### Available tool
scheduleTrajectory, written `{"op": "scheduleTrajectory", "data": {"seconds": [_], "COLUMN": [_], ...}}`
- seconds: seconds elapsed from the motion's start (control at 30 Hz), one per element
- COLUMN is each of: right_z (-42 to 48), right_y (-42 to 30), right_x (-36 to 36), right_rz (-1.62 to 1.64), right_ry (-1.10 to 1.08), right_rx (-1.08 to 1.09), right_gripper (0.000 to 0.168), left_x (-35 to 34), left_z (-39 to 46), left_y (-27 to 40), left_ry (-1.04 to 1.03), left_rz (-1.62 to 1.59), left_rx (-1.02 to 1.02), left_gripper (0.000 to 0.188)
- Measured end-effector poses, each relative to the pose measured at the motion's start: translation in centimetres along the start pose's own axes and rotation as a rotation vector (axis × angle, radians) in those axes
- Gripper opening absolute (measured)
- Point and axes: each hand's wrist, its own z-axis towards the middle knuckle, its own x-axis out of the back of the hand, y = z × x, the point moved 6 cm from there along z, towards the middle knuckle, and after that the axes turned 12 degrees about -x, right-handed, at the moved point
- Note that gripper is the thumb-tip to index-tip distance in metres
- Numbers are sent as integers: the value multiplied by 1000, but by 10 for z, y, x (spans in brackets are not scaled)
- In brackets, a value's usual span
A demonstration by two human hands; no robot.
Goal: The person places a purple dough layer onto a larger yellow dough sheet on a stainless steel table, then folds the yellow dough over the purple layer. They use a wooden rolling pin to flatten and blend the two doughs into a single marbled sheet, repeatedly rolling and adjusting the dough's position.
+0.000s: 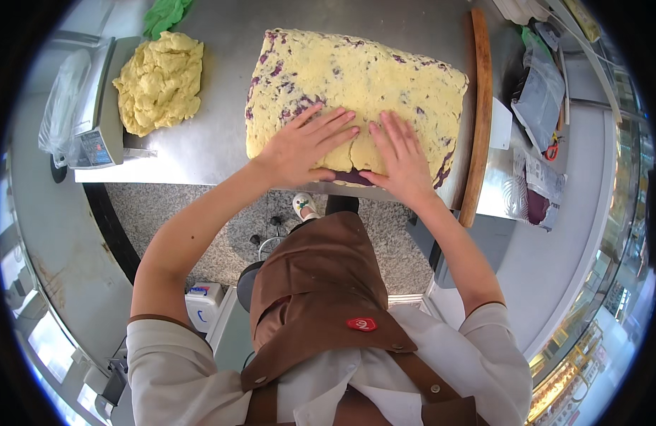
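Note:
A large rectangular slab of yellow dough [360, 74] with purple patches lies on the stainless steel table [226, 69]. Both palms rest flat on its near part, fingers pointing away from me. My left hand [306, 144] spreads its fingers over the slab's front left. Just to its right, my right hand [402, 154] presses on the front middle with fingers spread. Between the two thumbs a purple filling [354, 177] shows at the near edge, below a short crack in the dough. Neither hand holds anything.
A lump of yellow dough [160, 82] sits at the left beside a scale [96, 133] with a plastic bag on it. A long wooden rolling pin [479, 117] lies right of the slab. Farther right are a white scraper [501, 123], orange-handled scissors [552, 148] and a purple-filled package [538, 205].

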Motion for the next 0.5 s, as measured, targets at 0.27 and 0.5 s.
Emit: {"op": "scheduleTrajectory", "data": {"seconds": [0.27,0.5], "right_z": [-20,-12], "right_y": [-13,-17], "right_x": [-18,-7], "right_rz": [-201,-131], "right_ry": [141,147], "right_rx": [79,36], "right_gripper": [82,73], "left_x": [-1,-3], "left_z": [-7,-8], "left_y": [13,14], "left_ry": [263,285], "left_rz": [208,88], "left_rx": [-33,33], "left_gripper": [63,69]}}
